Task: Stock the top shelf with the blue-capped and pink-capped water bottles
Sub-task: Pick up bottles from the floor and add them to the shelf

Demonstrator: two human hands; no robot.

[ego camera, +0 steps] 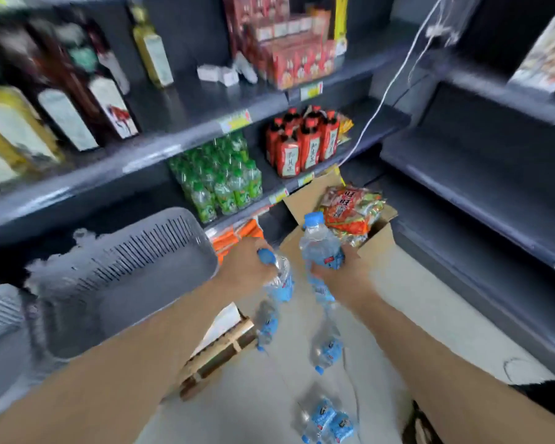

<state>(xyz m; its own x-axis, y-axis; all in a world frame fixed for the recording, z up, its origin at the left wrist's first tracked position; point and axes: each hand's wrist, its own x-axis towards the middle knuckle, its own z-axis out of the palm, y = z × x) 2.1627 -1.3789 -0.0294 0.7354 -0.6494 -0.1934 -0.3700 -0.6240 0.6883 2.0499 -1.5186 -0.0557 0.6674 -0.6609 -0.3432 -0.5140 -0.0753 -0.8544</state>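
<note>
One blue-capped bottle (321,248) upright in the right hand (337,274), fingers curled round its lower body. A second bottle (281,278) clamped at the neck by the left hand (250,264). Probably carried one per hand to halve the trips. Both low, well below the upper shelves. More loose bottles (327,350) lying on the floor (398,315) beneath. Beyond, a cardboard box (378,238) of snack packets (350,213) and a grey basket (125,261). No pink caps in sight.

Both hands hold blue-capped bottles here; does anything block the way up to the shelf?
Nothing visible blocks the lift. The left hand and right hand hold blue-capped bottles in open aisle. The highest shelf in view has oil bottles left, red boxes right, bare stretch between.
</note>
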